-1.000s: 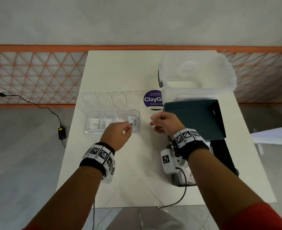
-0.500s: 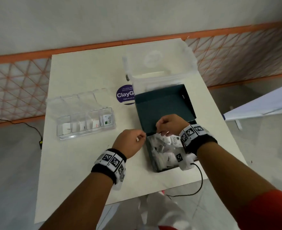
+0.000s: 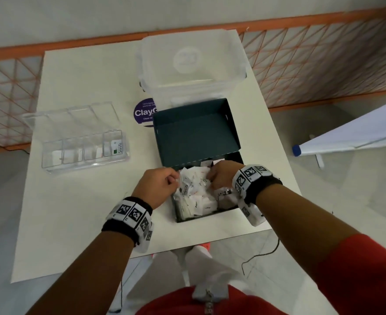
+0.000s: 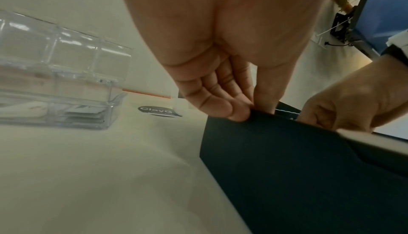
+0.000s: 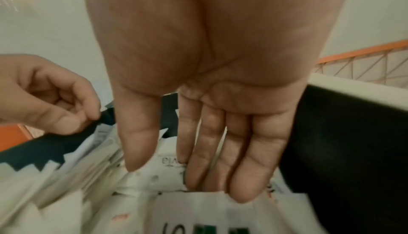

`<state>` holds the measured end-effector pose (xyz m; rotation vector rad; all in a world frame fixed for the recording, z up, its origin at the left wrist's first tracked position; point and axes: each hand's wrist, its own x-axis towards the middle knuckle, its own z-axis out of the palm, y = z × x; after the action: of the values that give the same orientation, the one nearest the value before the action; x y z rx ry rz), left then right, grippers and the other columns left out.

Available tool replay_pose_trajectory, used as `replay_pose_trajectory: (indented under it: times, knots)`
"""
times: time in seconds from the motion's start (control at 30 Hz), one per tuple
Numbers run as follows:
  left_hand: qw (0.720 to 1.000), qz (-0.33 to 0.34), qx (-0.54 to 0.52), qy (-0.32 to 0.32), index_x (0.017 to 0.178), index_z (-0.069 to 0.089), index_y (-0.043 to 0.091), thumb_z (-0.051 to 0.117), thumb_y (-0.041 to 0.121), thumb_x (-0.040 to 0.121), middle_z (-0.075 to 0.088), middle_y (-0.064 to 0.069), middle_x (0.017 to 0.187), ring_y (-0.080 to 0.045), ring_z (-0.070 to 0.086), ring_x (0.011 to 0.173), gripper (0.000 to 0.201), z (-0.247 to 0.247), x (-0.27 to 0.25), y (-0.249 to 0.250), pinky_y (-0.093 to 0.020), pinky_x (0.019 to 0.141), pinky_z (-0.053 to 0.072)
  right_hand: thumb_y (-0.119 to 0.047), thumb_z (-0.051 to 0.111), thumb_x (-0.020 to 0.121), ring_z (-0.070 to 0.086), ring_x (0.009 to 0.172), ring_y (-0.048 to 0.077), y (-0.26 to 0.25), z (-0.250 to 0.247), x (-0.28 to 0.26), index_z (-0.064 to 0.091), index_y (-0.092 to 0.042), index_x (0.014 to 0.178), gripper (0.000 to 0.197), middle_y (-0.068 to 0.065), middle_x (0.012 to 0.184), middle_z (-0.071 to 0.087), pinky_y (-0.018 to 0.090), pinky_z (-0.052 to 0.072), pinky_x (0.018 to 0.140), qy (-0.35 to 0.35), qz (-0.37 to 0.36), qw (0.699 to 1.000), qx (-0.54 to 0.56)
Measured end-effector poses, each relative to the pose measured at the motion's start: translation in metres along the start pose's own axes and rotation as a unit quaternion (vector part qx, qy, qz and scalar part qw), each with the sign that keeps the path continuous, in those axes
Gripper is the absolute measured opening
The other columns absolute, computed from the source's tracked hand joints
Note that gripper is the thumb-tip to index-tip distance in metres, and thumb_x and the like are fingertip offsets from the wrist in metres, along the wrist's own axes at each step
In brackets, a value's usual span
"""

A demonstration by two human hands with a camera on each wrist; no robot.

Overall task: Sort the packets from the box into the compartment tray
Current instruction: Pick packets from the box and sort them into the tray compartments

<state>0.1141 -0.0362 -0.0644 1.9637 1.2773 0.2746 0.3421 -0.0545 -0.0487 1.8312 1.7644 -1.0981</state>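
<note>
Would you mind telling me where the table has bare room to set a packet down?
Bare table lies in front of the compartment tray, left of the box. Around the box, open lid and clear bin, it is crowded.

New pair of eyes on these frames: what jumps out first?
Both hands meet at the dark box of white packets at the table's near right: the right hand reaches into the pile, the left hand pinches the box's left wall. Left of it stands the clear compartment tray, a few packets already inside.
</note>
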Motion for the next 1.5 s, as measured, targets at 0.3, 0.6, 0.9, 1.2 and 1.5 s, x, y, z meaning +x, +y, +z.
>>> replay_pose_trajectory:
  times: [0.3, 0.6, 0.9, 1.2, 1.5]
  knots:
    - [0.999, -0.039, 0.009, 0.011, 0.091, 0.07, 0.023, 0.065, 0.015, 0.084, 0.066, 0.011, 0.08, -0.002, 0.059, 0.07, 0.012, 0.006, 0.0, 0.001, -0.015, 0.064, 0.048, -0.036, 0.065, 0.091, 0.067, 0.051, 0.015, -0.033, 0.013, 0.031, 0.064, -0.011, 0.073, 0.03, 0.0, 0.056, 0.069, 0.024, 0.054, 0.054, -0.007, 0.02, 0.974, 0.225]
    - [0.999, -0.037, -0.012, 0.009, 0.094, 0.07, 0.021, 0.066, 0.017, 0.085, 0.067, 0.008, 0.083, -0.003, 0.061, 0.076, 0.011, 0.006, 0.002, 0.001, -0.017, 0.069, 0.051, -0.01, 0.07, 0.077, 0.057, 0.039, 0.013, -0.053, 0.013, 0.039, 0.054, -0.016, 0.066, 0.02, 0.0, 0.053, 0.061, 0.017, 0.039, 0.039, -0.021, 0.039, 0.992, 0.117]
    - [0.999, -0.03, -0.037, 0.01, 0.093, 0.072, 0.021, 0.066, 0.017, 0.084, 0.069, 0.009, 0.083, 0.001, 0.06, 0.073, 0.012, 0.005, 0.002, -0.001, -0.006, 0.064, 0.044, -0.017, 0.072, 0.077, 0.065, 0.048, 0.016, -0.037, 0.001, 0.029, 0.064, -0.02, 0.071, 0.011, -0.003, 0.055, 0.066, 0.022, 0.049, 0.044, 0.023, 0.031, 0.978, 0.205]
    - [0.999, -0.014, -0.044, 0.004, 0.091, 0.071, 0.023, 0.062, 0.019, 0.085, 0.065, 0.017, 0.077, 0.002, 0.06, 0.075, 0.012, 0.005, 0.002, -0.004, -0.007, 0.063, 0.045, 0.002, 0.075, 0.07, 0.055, 0.054, 0.023, 0.011, -0.009, 0.01, 0.06, -0.007, 0.07, 0.018, 0.005, 0.055, 0.059, 0.03, 0.048, 0.058, 0.034, 0.011, 0.934, 0.356]
    - [0.999, -0.01, -0.04, 0.009, 0.098, 0.069, 0.023, 0.06, 0.018, 0.087, 0.069, 0.008, 0.089, 0.001, 0.062, 0.076, 0.015, 0.005, 0.004, 0.006, -0.004, 0.063, 0.043, 0.014, 0.068, 0.076, 0.069, 0.079, 0.024, 0.025, -0.011, 0.006, 0.069, -0.017, 0.085, 0.032, 0.0, 0.078, 0.073, 0.037, 0.057, 0.075, 0.089, -0.041, 0.871, 0.482]
